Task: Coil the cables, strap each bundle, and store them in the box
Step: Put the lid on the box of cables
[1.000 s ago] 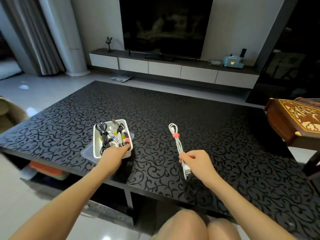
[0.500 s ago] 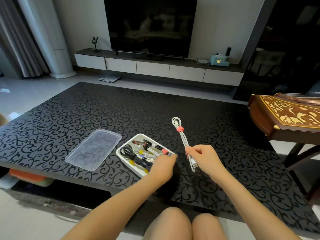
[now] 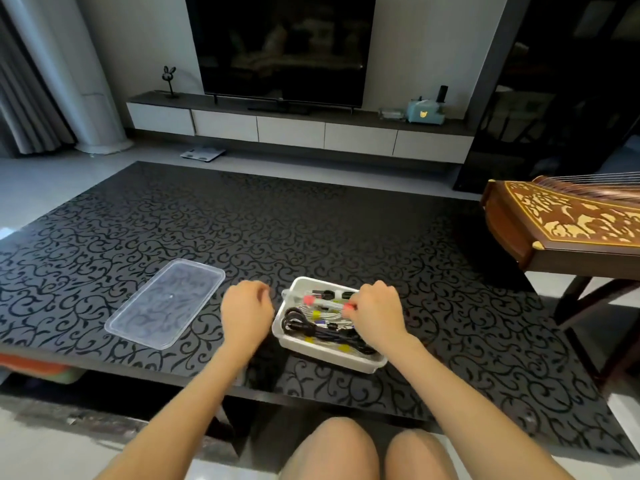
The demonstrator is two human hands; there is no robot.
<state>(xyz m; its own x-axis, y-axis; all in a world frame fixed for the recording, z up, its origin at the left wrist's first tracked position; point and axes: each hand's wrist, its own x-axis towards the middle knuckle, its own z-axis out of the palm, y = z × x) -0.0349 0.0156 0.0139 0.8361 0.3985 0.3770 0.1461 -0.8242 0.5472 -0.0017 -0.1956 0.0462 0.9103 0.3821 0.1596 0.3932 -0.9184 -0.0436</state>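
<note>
Head view: the white box (image 3: 329,354) sits at lower centre, close to the near edge of the table (image 3: 311,220), with bare top beyond it. The right hand (image 3: 375,315) pinches the white cable bundle (image 3: 329,303) inside the box. The left hand (image 3: 246,313) is curled just beside the box; I cannot tell its grip.

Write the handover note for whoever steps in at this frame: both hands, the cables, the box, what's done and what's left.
Left hand: loosely curled beside the box, nothing visible in it.
Right hand: over the box, grip on the white bundle with a pink strap, which lies inside.
The box sits near the table edge and holds several strapped bundles, with a black cable at the front. The clear lid lies off, to the box's left.
Done: no loose cable shows on the table.
Left: release the bundle, then probably fit the lid.
</note>
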